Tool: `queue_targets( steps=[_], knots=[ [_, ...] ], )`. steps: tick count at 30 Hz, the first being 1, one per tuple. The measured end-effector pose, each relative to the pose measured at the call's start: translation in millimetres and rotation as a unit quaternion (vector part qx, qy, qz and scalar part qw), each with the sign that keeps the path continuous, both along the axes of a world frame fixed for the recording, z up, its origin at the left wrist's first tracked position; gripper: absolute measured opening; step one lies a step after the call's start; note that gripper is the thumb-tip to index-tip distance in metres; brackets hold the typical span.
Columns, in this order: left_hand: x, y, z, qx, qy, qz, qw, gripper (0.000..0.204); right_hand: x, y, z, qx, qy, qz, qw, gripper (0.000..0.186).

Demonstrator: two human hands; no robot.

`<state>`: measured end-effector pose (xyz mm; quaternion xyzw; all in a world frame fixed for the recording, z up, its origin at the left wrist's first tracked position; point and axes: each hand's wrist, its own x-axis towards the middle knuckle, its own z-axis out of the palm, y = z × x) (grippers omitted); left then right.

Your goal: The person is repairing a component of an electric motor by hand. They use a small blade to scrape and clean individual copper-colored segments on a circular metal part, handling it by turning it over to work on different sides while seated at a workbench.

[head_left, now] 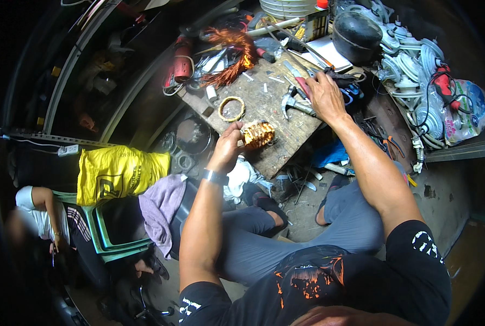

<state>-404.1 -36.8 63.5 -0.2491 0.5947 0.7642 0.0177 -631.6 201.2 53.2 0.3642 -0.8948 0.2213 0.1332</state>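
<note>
My left hand (pixel 227 144) grips a round wound coil piece (pixel 257 135), copper and cream coloured, at the near left of the worn wooden board (pixel 275 158). My right hand (pixel 325 96) is curled over a red-handled tool (pixel 303 85) with a flat metal end, farther back on the right. A claw hammer (pixel 293 106) lies just beside that hand. A thin cream ring (pixel 231 108) lies left of the coil. Dark-handled tools (pixel 351 79) sit at the right, partly behind my fingers.
Copper wire (pixel 234 65) and a red power tool (pixel 182 68) lie at the back. Pulleys (pixel 408 81) and a black pot (pixel 354 35) crowd the right. A yellow bag (pixel 120 174) rests on a green chair (pixel 114 247); another person (pixel 55 217) sits at the far left.
</note>
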Motion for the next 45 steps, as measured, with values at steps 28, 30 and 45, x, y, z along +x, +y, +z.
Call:
queue_targets(
  steps=[28,30,45],
  knots=[
    [-14,15,-12,-0.412,0.109,-0.040,0.904,0.055,82,-37,11,-0.145,-0.165,0.296,0.930,0.017],
    [-14,22,-13,-0.500,0.121,0.008,0.857,0.062,87,-35,10,-0.163,-0.150,0.271,0.937,0.015],
    [-7,47,0,-0.468,-0.080,0.006,0.880,0.049,102,-41,-5,-0.200,-0.169,0.202,0.944,0.021]
  ],
)
